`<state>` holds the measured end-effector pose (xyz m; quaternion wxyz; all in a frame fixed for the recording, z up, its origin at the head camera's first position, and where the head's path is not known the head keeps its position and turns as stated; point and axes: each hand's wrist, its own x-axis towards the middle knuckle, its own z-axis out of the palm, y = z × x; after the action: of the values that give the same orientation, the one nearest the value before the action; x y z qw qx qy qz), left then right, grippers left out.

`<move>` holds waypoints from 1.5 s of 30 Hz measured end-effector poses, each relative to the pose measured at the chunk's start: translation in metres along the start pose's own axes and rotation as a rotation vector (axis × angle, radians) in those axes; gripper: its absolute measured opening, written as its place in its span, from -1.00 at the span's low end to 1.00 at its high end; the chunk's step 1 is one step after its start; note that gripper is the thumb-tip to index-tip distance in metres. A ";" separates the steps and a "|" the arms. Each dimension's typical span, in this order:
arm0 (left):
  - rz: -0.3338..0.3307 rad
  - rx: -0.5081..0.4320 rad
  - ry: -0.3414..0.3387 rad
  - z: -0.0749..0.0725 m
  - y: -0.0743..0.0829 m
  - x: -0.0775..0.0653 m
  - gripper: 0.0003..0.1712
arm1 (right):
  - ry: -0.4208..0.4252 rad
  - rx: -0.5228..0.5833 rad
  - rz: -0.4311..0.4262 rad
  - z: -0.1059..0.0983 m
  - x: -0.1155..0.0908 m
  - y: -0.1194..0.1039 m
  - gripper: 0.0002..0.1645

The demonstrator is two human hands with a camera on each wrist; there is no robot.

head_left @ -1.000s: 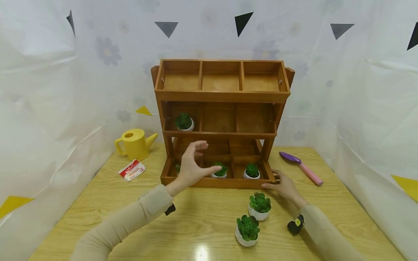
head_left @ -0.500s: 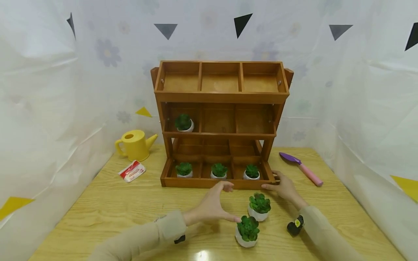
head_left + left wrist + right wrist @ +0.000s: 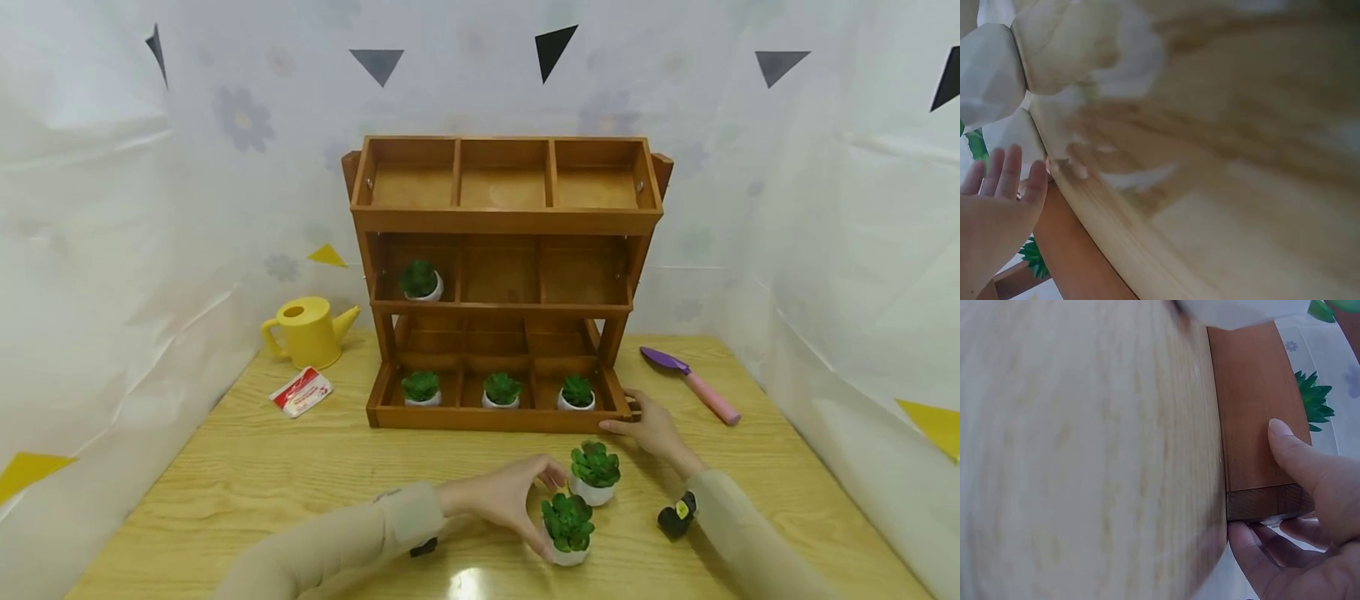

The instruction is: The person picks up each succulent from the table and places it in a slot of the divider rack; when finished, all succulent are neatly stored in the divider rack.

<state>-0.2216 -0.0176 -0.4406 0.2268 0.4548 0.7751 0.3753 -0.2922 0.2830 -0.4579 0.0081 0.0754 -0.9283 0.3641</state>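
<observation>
My left hand (image 3: 506,497) curves around the left side of the nearer potted succulent (image 3: 567,525), its thumb at the white pot and its fingers spread apart behind. In the left wrist view those fingers (image 3: 1010,175) look nearly straight beside the white pots. A second potted succulent (image 3: 595,473) stands just behind the first on the table. My right hand (image 3: 651,427) grips the front right corner of the wooden plant shelf (image 3: 495,419). In the right wrist view its thumb (image 3: 1291,447) lies on the front board, with the other fingers bent around the end.
Three small potted succulents sit in the shelf's bottom front row, one succulent (image 3: 422,281) in the middle tier's left compartment. A yellow watering can (image 3: 307,333) and red-white packet (image 3: 302,392) lie left. A trowel (image 3: 690,383) with a pink handle lies right. White sheeting surrounds the table.
My left hand has come down from the bottom shelf row, moving toward me and right to the nearer succulent on the table. My right hand has stayed at the shelf corner.
</observation>
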 end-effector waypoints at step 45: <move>0.032 0.152 -0.200 0.001 -0.013 0.024 -0.09 | -0.011 -0.003 0.017 -0.001 -0.002 -0.004 0.07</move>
<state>-0.2397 0.0001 -0.4515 0.2617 0.5181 0.7676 0.2717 -0.2893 0.2807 -0.4547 0.0000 0.0696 -0.9294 0.3623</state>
